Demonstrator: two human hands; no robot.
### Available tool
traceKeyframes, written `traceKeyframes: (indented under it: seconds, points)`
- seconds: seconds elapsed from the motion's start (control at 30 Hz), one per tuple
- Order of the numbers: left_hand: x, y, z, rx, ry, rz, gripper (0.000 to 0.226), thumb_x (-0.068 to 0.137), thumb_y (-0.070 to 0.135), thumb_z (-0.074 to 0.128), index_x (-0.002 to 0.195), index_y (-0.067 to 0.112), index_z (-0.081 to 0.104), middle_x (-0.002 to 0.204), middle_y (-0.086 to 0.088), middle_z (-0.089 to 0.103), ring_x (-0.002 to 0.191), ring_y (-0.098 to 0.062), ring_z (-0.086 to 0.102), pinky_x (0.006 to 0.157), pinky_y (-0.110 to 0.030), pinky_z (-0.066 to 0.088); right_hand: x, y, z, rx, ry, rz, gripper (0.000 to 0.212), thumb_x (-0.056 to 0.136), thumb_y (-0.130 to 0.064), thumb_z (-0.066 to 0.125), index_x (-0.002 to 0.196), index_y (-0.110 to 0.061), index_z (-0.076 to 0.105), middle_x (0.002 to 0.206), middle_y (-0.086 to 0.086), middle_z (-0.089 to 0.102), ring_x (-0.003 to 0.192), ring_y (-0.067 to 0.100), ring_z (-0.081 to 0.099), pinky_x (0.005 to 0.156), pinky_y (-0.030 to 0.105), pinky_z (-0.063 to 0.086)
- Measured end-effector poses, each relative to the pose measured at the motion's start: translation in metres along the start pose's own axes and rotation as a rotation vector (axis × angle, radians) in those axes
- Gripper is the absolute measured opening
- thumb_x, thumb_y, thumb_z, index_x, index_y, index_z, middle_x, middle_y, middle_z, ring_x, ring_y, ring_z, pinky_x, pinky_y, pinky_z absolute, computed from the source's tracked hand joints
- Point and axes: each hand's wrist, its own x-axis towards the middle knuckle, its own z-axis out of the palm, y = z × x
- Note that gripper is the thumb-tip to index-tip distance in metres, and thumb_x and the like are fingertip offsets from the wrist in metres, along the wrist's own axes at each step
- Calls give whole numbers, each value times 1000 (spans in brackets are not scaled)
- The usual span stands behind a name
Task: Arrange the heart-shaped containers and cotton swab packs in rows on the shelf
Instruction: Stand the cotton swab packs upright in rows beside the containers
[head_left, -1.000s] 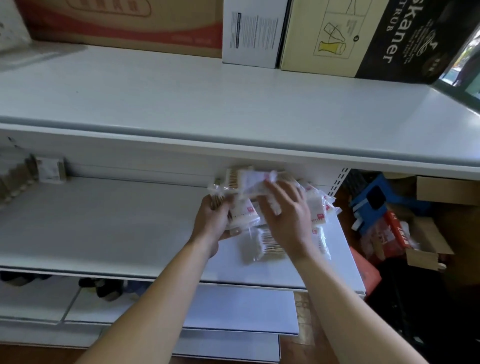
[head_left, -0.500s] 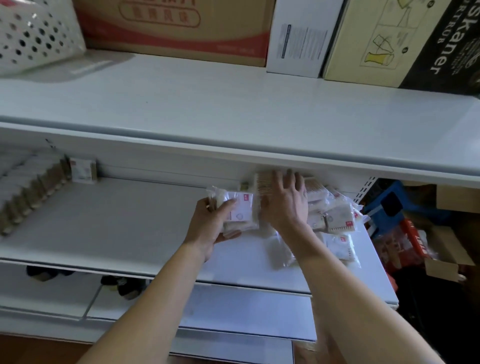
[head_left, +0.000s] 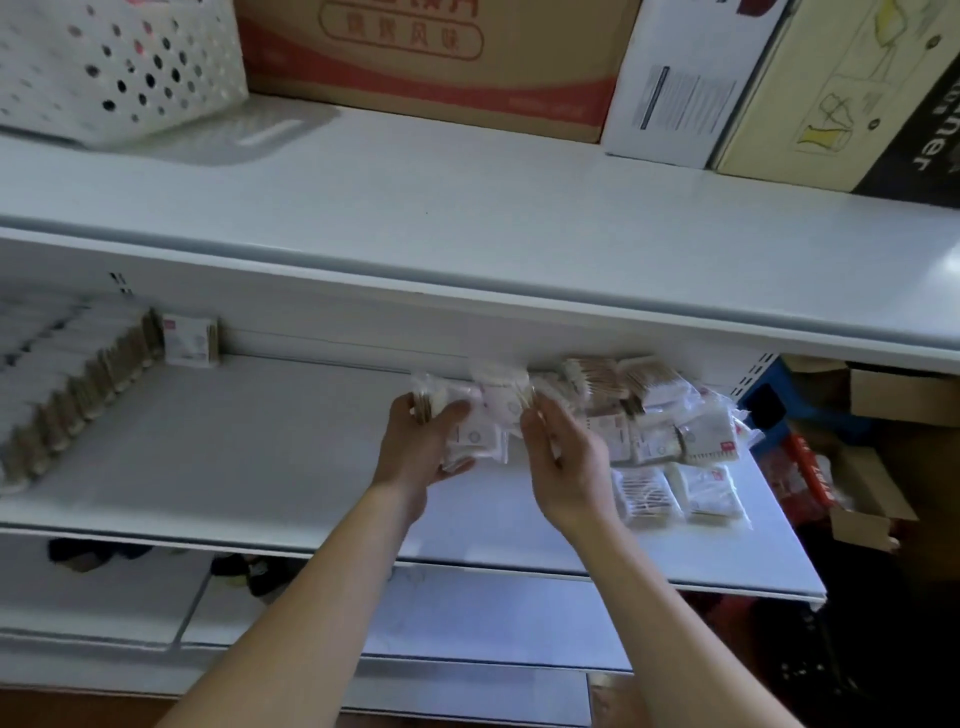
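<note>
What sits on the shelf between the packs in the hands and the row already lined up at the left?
Nothing visible: bare shelf runs from the held packs to the left row.

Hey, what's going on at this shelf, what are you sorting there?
A person is stocking the middle shelf with cotton swab packs. The left hand grips a small stack of packs, and the right hand pinches at the top of that same stack. A loose pile of packs lies unsorted at the right end of the shelf. At the far left, a neat row of packs already stands on edge. No heart-shaped containers show clearly here.
</note>
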Motion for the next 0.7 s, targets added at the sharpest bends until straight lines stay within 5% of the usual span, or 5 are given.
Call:
traceKeyframes:
  seconds: [0.1,0.23,0.47,0.57,0.7]
  points:
    - [-11,2,-6,23,-25,-26,28,89,29,72,112,18,59,103,-11,70,84,-25,71,72,-47,63,-12,-10,11,344,-11,366,24,106,-21,45,93,-12,63,74,-9,65,74,7,70,70,27,51]
    - [-22,2,-24,57,34,-18,18,90,30,72,102,22,60,97,-12,71,75,-22,72,72,-49,63,-4,-13,20,512,-53,531,30,106,-23,44,91,-14,68,80,5,72,71,25,71,74,45,57]
    - [-43,2,-70,83,105,31,47,85,36,77,124,20,56,110,-11,71,83,-22,75,70,-44,63,-19,-48,62,624,-216,649,30,104,-23,46,87,-13,69,75,6,70,70,23,67,65,39,54]
    - [-47,9,-96,27,109,42,45,87,30,76,125,19,56,114,-10,70,89,-27,74,71,-43,62,-26,-62,84,513,-273,529,28,94,-33,49,80,-14,64,73,3,65,75,31,65,64,39,48]
    - [-48,23,-136,-21,144,77,48,87,30,76,128,18,55,116,-11,69,86,-25,75,70,-43,62,-20,-80,115,469,-344,399,34,85,-37,53,117,-36,64,94,-1,69,85,20,66,73,43,53]
